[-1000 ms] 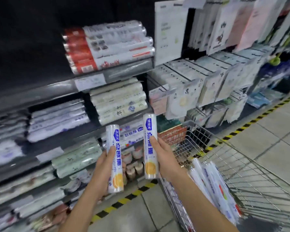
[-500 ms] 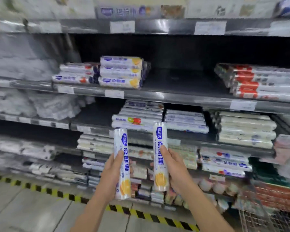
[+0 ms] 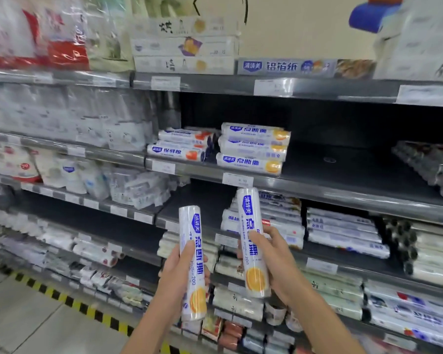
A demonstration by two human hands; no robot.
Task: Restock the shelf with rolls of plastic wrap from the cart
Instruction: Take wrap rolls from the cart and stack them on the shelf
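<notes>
A person's left hand and right hand each held a roll of plastic wrap upright before a store shelf, both below the stack of matching rolls lying on it. The left hand's grip was wrapped around the lower half of the left roll, thumb across its printed face. The roll's long axis ran near vertical, blue logo end up and orange-slice print at the bottom. The right hand's grip closed on the right roll in the same way. That roll was held higher and nearer the stack, its top leaning slightly left and reaching just under the price tag on the shelf edge beneath the stack. The stack showed three rolls, one atop another, lying flat with long axes along the shelf edge, logos left, orange prints right. Just left of the stack lay a lower pile of rolls with red-orange print, pointing the same way. Well right of the stack sat a pile of red-ended rolls.
</notes>
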